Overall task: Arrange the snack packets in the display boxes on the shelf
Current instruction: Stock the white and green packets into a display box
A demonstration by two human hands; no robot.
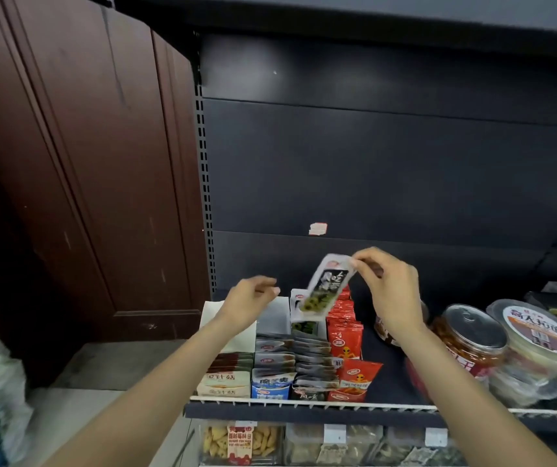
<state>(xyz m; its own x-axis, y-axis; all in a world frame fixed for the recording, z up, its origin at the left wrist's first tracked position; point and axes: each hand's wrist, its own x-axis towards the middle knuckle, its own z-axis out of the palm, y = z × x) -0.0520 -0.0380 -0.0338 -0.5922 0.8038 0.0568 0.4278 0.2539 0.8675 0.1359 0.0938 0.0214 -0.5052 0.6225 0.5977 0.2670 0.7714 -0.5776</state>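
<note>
While my right hand (393, 291) pinched the black packet (327, 287) by one corner above the display boxes (272, 379), left hand (253, 294) loose and holding nothing, I figured that weak pinch could've dropped it behind the rows.

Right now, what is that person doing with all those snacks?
A person is tidying snack packets on a shop shelf. The right hand pinches the top of a black-and-white plastic snack packet with green pieces pictured on it, holding it in the air above the rows of cardboard display boxes. The left hand hovers over the boxes and holds nothing. Red packets stand in a row beside them.
</note>
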